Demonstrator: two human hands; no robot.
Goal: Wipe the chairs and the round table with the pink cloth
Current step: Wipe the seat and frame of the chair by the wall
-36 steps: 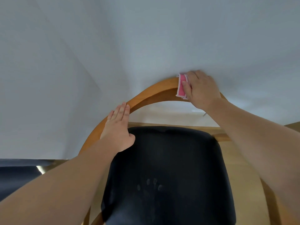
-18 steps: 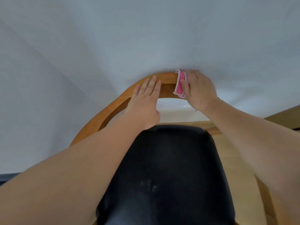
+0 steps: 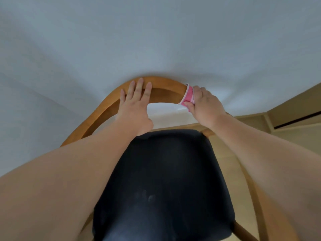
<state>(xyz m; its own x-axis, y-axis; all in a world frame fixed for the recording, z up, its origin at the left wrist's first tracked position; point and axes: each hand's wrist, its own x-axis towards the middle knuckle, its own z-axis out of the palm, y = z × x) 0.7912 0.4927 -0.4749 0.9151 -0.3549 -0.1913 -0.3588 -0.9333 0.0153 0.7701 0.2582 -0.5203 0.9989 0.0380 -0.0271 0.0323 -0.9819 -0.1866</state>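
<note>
A wooden chair with a curved back rail and a black padded seat stands right below me, its back against a white wall. My left hand lies flat on the top of the rail, fingers straight. My right hand grips the folded pink cloth, which is wrapped over the rail on its right side. Faint finger marks show on the seat near its front. The round table is out of view.
The white wall fills the upper view, right behind the chair. Light wooden floor shows to the right of the seat. A beige skirting or door frame with a dark gap runs at the far right.
My left hand slid up the rail from its left side to the top. My right hand moved the pink cloth from the top of the rail down its right side.
</note>
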